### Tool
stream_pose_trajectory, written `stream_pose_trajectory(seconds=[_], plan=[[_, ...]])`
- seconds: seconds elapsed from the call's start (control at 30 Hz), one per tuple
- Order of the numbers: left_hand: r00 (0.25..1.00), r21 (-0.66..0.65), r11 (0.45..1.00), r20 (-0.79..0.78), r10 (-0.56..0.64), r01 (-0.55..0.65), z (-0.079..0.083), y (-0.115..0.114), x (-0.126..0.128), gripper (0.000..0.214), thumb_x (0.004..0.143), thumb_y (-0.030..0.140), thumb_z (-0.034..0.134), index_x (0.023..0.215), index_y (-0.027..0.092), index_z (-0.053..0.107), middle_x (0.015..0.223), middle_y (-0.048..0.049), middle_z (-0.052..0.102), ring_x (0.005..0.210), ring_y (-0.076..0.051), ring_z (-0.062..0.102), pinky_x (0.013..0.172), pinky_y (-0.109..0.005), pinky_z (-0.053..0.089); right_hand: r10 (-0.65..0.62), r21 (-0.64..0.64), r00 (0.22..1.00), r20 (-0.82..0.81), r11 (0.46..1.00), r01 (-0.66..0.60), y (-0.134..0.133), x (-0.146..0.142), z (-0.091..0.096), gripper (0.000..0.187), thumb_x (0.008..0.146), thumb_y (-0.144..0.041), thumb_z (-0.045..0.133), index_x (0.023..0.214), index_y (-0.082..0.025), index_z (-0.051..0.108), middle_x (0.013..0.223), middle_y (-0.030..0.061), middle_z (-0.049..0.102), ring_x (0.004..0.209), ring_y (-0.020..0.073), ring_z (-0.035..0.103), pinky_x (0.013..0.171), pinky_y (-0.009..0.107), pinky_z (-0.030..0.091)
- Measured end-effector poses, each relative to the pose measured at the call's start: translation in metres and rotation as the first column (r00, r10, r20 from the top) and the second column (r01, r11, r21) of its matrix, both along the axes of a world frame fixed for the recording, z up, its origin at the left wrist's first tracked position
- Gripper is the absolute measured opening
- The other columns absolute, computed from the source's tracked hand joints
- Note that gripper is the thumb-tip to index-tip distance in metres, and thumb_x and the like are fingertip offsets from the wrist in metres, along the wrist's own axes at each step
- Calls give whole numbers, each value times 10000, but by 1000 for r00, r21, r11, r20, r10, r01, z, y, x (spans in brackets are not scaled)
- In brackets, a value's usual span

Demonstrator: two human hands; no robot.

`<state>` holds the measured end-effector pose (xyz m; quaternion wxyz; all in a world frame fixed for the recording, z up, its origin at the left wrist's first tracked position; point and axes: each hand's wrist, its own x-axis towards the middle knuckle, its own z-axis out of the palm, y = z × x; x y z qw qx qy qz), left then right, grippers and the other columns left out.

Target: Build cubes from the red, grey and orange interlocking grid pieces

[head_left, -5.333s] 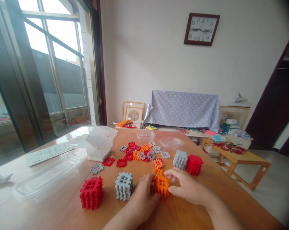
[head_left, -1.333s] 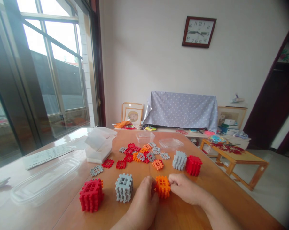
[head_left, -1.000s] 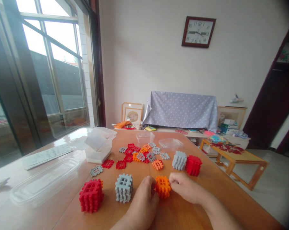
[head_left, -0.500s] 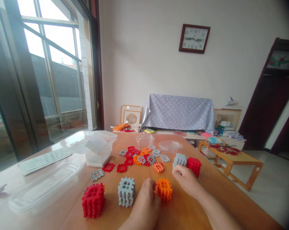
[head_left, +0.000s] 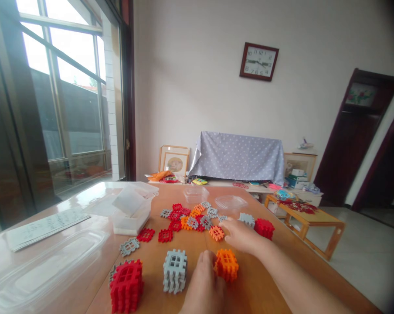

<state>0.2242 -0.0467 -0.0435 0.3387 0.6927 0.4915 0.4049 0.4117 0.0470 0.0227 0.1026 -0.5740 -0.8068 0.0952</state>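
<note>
A small orange cube of interlocked window tiles stands on the wooden table. My left hand rests against its left side with fingers curled onto it. My right hand has left the cube and stretches forward, fingers apart and nothing in them, its tips beside a loose orange tile. Just beyond lies a pile of loose red, grey and orange tiles.
A grey cube and a red cube stand left of my left hand. Another grey cube and red cube sit behind my right hand. Clear boxes, a long clear lid and a paper sheet lie left.
My right hand has let go of the orange cube and moved forward and left toward the loose orange tile. My left hand stays at the cube. The view has tilted upward.
</note>
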Motion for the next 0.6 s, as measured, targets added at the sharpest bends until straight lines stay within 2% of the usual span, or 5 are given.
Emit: stream_pose_trajectory(seconds=[0.1, 0.23, 0.43, 0.6], plan=[[1000, -1, 1000, 11, -13, 13, -1, 1, 0, 244, 699, 80, 524, 853, 241, 423, 904, -32, 562, 878, -201, 534, 803, -302, 410, 97, 21, 992, 82, 995, -99, 13, -9, -2, 420, 693, -64, 583, 1063, -249, 658, 1187, 53, 637, 1040, 231, 589, 828, 296, 378], [998, -7, 1000, -59, 11, -11, 1, 2, 1, 310, 648, 30, 485, 879, 228, 423, 967, -62, 560, 897, -215, 547, 828, -333, 409, 205, 1, 968, 146, 978, -207, 29, -16, -6, 579, 644, -43, 613, 1170, -282, 653, 1271, 40, 647, 1154, 252, 573, 912, 306, 388], [994, -30, 999, -108, 18, -21, -3, 4, 3, 322, 647, 25, 476, 892, 226, 419, 983, -70, 552, 923, -222, 547, 818, -334, 406, 186, -2, 963, 194, 982, -190, 40, -24, -8, 510, 659, -82, 611, 1124, -280, 679, 1151, 63, 710, 1063, 287, 616, 836, 350, 415], [995, -46, 999, -97, 12, -16, -6, 5, 4, 331, 644, 15, 481, 891, 225, 414, 973, -62, 536, 924, -213, 533, 802, -315, 397, 122, 18, 981, 153, 992, -127, 36, -21, -2, 411, 651, -162, 664, 1049, -256, 703, 1047, 66, 719, 1024, 286, 614, 806, 336, 425]])
